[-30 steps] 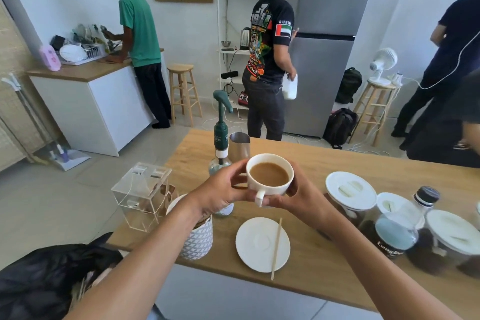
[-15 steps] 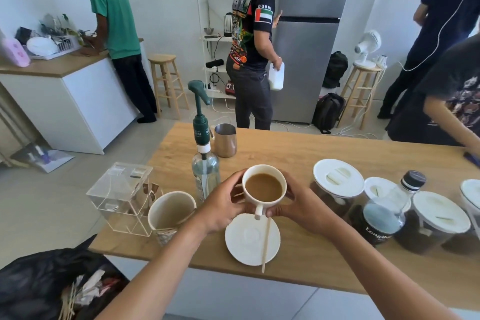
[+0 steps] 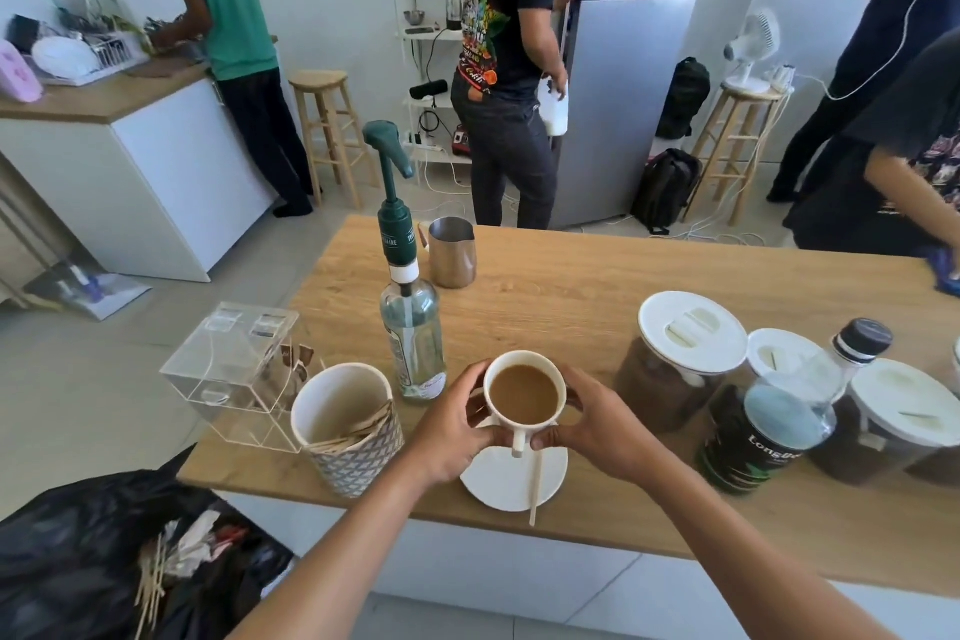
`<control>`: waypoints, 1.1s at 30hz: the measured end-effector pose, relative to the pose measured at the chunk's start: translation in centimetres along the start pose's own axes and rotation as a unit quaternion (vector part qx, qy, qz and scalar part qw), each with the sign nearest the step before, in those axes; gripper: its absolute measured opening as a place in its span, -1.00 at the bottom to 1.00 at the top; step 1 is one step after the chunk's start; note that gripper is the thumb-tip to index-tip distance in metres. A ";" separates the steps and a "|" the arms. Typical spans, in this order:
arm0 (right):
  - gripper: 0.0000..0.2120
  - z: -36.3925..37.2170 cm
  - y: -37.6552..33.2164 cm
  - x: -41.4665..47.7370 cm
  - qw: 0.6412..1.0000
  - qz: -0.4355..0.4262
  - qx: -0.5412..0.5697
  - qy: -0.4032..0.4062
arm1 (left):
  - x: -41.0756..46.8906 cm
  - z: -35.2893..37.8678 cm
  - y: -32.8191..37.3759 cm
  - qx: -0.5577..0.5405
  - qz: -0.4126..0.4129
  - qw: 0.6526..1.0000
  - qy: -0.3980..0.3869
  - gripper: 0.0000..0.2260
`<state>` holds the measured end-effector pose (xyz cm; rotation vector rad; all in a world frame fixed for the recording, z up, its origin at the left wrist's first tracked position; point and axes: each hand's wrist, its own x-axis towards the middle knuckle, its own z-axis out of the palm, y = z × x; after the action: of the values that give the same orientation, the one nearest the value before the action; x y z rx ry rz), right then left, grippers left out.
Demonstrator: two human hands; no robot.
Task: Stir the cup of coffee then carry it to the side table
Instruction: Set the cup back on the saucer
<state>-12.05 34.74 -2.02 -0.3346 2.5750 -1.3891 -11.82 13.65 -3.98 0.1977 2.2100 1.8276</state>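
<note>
A white cup of coffee [image 3: 523,392], its handle toward me, is held between both hands just above a white saucer [image 3: 498,481] at the near edge of the wooden table [image 3: 571,286]. My left hand [image 3: 449,426] wraps the cup's left side. My right hand [image 3: 597,418] wraps its right side. A wooden stir stick [image 3: 535,489] lies across the saucer and sticks out toward me.
A patterned cup of stir sticks [image 3: 345,424], a clear box [image 3: 234,374], a pump bottle [image 3: 410,322] and a steel pitcher [image 3: 452,252] stand left. Lidded jars [image 3: 680,359] and bottles [image 3: 769,426] crowd the right. A black rubbish bag [image 3: 104,556] sits lower left. Several people stand behind.
The cup, held in both hands, has come lower and nearer to the saucer. My view has tilted down and shifted closer to the table.
</note>
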 end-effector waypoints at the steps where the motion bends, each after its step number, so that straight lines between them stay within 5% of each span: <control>1: -0.18 0.2 0.2 0.1 1.000 0.003 0.001 -0.004 | 0.1 0.0 -0.5 0.001 -0.005 1.000 0.001 -0.29; 33: -0.33 3.6 3.1 0.1 0.998 0.033 -0.043 -0.037 | -0.8 0.4 -5.7 0.100 -0.022 0.995 -0.005 -0.31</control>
<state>-11.45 33.49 -6.58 -0.3064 2.5663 -1.2222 -10.62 12.64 -9.56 0.1936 2.3711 1.5776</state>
